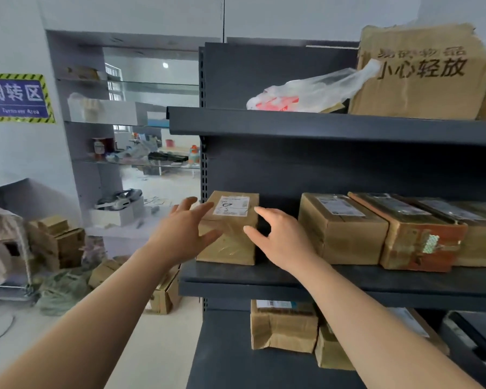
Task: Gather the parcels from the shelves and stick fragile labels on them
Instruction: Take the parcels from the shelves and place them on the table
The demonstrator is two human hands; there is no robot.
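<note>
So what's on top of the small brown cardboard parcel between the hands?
A white printed label lies flat on the small brown cardboard parcel's top; nothing is stacked there. The left hand's fingers cover its upper left edge; the print is too blurred to read.

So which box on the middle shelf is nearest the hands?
The leftmost box, alone at the left end of the shelf, with a white label on top. The left hand and right hand flank it, open; the other boxes sit together further right.
</note>
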